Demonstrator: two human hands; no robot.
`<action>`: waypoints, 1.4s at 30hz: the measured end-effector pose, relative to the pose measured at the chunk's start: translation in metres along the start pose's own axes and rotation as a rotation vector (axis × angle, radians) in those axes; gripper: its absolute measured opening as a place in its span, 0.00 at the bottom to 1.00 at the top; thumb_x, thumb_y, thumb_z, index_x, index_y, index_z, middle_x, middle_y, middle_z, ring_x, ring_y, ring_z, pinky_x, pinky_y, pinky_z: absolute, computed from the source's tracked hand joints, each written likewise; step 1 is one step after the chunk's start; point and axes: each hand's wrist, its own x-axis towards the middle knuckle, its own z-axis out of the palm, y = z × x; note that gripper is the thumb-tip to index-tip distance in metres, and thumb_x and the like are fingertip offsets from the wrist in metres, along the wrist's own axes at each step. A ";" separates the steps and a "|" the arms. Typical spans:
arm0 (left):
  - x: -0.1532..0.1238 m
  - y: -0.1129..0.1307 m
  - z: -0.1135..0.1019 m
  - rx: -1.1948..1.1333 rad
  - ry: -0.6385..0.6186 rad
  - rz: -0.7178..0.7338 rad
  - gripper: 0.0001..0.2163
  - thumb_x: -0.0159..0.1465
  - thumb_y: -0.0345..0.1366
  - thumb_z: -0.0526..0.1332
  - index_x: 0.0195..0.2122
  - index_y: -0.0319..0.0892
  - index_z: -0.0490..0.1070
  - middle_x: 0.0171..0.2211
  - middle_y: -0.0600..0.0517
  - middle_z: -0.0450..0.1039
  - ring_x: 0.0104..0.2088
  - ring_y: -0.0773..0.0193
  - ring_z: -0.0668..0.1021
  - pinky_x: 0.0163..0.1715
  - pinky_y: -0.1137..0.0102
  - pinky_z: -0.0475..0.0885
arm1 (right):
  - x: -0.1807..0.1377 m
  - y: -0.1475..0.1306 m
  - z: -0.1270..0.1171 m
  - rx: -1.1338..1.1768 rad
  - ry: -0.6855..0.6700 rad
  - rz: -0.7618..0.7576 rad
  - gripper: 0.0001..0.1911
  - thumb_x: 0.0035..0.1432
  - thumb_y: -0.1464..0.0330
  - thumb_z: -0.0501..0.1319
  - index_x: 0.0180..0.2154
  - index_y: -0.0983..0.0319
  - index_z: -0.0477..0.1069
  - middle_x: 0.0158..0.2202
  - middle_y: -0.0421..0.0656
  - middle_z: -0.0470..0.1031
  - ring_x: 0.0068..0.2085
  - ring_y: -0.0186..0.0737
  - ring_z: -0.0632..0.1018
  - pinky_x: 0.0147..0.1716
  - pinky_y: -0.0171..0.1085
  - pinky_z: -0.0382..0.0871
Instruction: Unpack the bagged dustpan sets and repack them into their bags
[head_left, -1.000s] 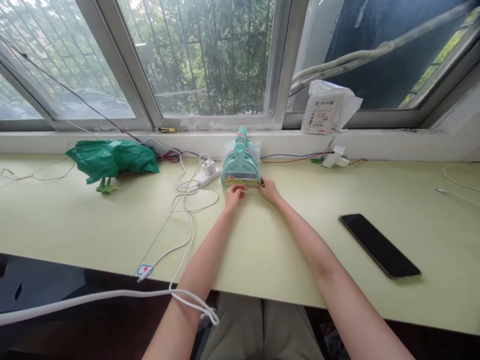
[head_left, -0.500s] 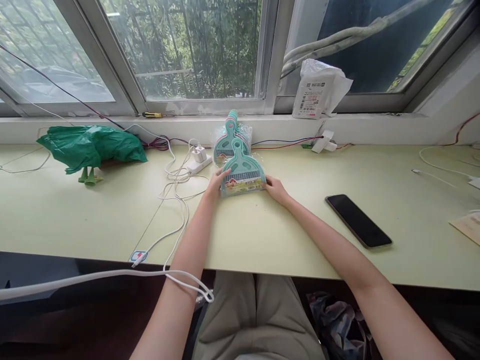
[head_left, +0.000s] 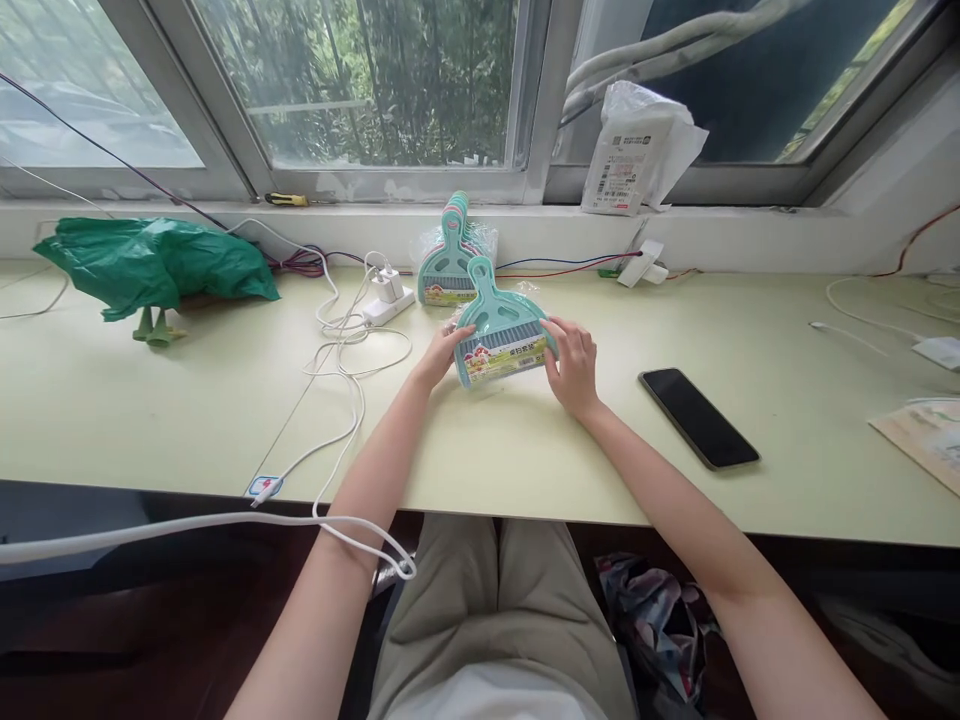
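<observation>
A teal mini dustpan-and-brush set (head_left: 501, 330) in clear wrap is lifted a little above the pale green table (head_left: 150, 400). My left hand (head_left: 442, 355) grips its left edge and my right hand (head_left: 574, 365) grips its right edge. Behind it, a stack of several more such sets (head_left: 448, 250) stands upright against the window sill.
A black phone (head_left: 697, 417) lies right of my hands. White charger cables (head_left: 349, 360) and a plug run left of them. A green plastic bag (head_left: 150, 265) sits far left, a white packet (head_left: 634, 150) on the sill, papers (head_left: 926, 440) at the right edge.
One set has been taken from the front of the stack and drawn toward me, lifted off the table between both hands. The view has tilted down slightly.
</observation>
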 end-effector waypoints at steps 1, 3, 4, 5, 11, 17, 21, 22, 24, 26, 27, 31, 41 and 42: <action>0.000 0.000 0.002 -0.027 0.004 0.016 0.19 0.54 0.40 0.68 0.46 0.39 0.72 0.38 0.50 0.79 0.37 0.61 0.81 0.42 0.67 0.75 | 0.000 -0.003 -0.002 -0.046 0.039 -0.004 0.21 0.64 0.70 0.50 0.58 0.55 0.64 0.59 0.47 0.66 0.61 0.47 0.64 0.57 0.48 0.58; -0.001 0.001 0.004 -0.071 0.012 0.047 0.18 0.55 0.39 0.67 0.45 0.39 0.72 0.37 0.50 0.79 0.39 0.60 0.81 0.44 0.65 0.75 | 0.001 -0.006 -0.005 -0.109 0.090 -0.009 0.17 0.65 0.67 0.50 0.53 0.54 0.69 0.58 0.47 0.67 0.60 0.48 0.65 0.56 0.48 0.58; -0.001 0.001 0.005 -0.083 0.020 0.052 0.17 0.55 0.39 0.67 0.45 0.40 0.72 0.37 0.50 0.79 0.40 0.59 0.81 0.46 0.64 0.75 | 0.001 -0.006 -0.005 -0.127 0.103 -0.013 0.16 0.66 0.66 0.50 0.50 0.54 0.70 0.58 0.47 0.67 0.60 0.49 0.65 0.55 0.49 0.58; -0.001 0.001 0.006 -0.090 0.032 0.051 0.17 0.55 0.39 0.67 0.44 0.40 0.72 0.37 0.50 0.79 0.41 0.57 0.81 0.47 0.62 0.75 | 0.001 -0.006 -0.006 -0.138 0.110 -0.019 0.15 0.66 0.66 0.50 0.48 0.54 0.72 0.58 0.46 0.67 0.60 0.49 0.65 0.55 0.49 0.57; 0.001 -0.004 0.005 -0.098 0.059 0.042 0.17 0.55 0.39 0.66 0.45 0.40 0.71 0.40 0.48 0.79 0.47 0.54 0.79 0.54 0.56 0.72 | -0.002 -0.004 -0.007 -0.089 0.021 -0.153 0.14 0.67 0.66 0.49 0.38 0.58 0.73 0.45 0.44 0.76 0.50 0.43 0.72 0.59 0.48 0.49; 0.001 -0.005 0.002 -0.073 0.051 0.031 0.20 0.56 0.40 0.65 0.49 0.41 0.70 0.46 0.47 0.77 0.50 0.55 0.78 0.55 0.58 0.71 | -0.003 -0.009 0.000 -0.010 -0.166 -0.138 0.19 0.68 0.63 0.47 0.32 0.59 0.72 0.34 0.44 0.79 0.42 0.43 0.74 0.53 0.47 0.53; -0.002 -0.004 0.000 -0.046 0.070 -0.020 0.18 0.57 0.40 0.64 0.48 0.40 0.71 0.46 0.47 0.77 0.48 0.55 0.79 0.52 0.59 0.73 | 0.000 0.000 0.009 0.167 -0.293 0.165 0.25 0.67 0.53 0.46 0.30 0.59 0.74 0.32 0.45 0.80 0.39 0.44 0.76 0.46 0.44 0.60; -0.002 -0.003 -0.001 -0.044 0.072 -0.031 0.18 0.57 0.39 0.64 0.48 0.40 0.71 0.45 0.47 0.78 0.47 0.56 0.79 0.51 0.60 0.73 | 0.001 0.003 0.011 0.257 -0.316 0.258 0.26 0.65 0.50 0.47 0.30 0.59 0.74 0.33 0.45 0.80 0.38 0.44 0.76 0.43 0.42 0.62; -0.003 -0.003 -0.003 -0.048 0.064 -0.043 0.19 0.56 0.39 0.65 0.48 0.41 0.71 0.46 0.48 0.78 0.47 0.57 0.79 0.50 0.62 0.74 | 0.003 0.010 0.013 0.479 -0.324 0.411 0.26 0.61 0.46 0.50 0.32 0.59 0.74 0.35 0.45 0.80 0.37 0.44 0.77 0.40 0.41 0.64; -0.004 -0.003 -0.005 -0.049 0.045 -0.055 0.19 0.56 0.40 0.65 0.49 0.41 0.72 0.46 0.48 0.77 0.46 0.58 0.79 0.47 0.63 0.75 | 0.004 0.015 0.015 0.699 -0.297 0.513 0.24 0.55 0.46 0.57 0.38 0.60 0.72 0.37 0.45 0.79 0.38 0.43 0.77 0.39 0.40 0.66; -0.004 -0.003 -0.005 -0.041 0.026 -0.065 0.20 0.56 0.41 0.66 0.49 0.42 0.72 0.46 0.48 0.77 0.46 0.58 0.79 0.46 0.64 0.75 | 0.005 0.016 0.015 0.787 -0.290 0.554 0.25 0.52 0.47 0.61 0.41 0.60 0.70 0.37 0.45 0.79 0.39 0.43 0.77 0.38 0.39 0.67; -0.007 -0.003 -0.007 0.059 -0.110 -0.085 0.24 0.53 0.41 0.69 0.51 0.46 0.71 0.46 0.49 0.77 0.44 0.61 0.79 0.44 0.67 0.75 | 0.004 0.018 0.020 0.953 -0.284 0.683 0.33 0.42 0.51 0.69 0.46 0.58 0.61 0.37 0.43 0.77 0.35 0.40 0.76 0.32 0.38 0.69; -0.010 -0.001 -0.006 0.207 -0.352 -0.135 0.23 0.56 0.50 0.66 0.51 0.47 0.73 0.47 0.47 0.76 0.43 0.61 0.78 0.48 0.63 0.74 | 0.007 0.018 0.012 1.107 -0.072 0.782 0.34 0.37 0.54 0.73 0.42 0.55 0.58 0.40 0.40 0.76 0.42 0.41 0.78 0.42 0.46 0.77; -0.010 0.000 -0.007 0.221 -0.369 -0.131 0.24 0.56 0.50 0.67 0.51 0.46 0.74 0.47 0.46 0.76 0.44 0.60 0.78 0.49 0.62 0.74 | 0.007 0.018 0.011 1.113 -0.071 0.793 0.35 0.37 0.54 0.73 0.42 0.55 0.57 0.40 0.39 0.76 0.41 0.41 0.78 0.41 0.46 0.77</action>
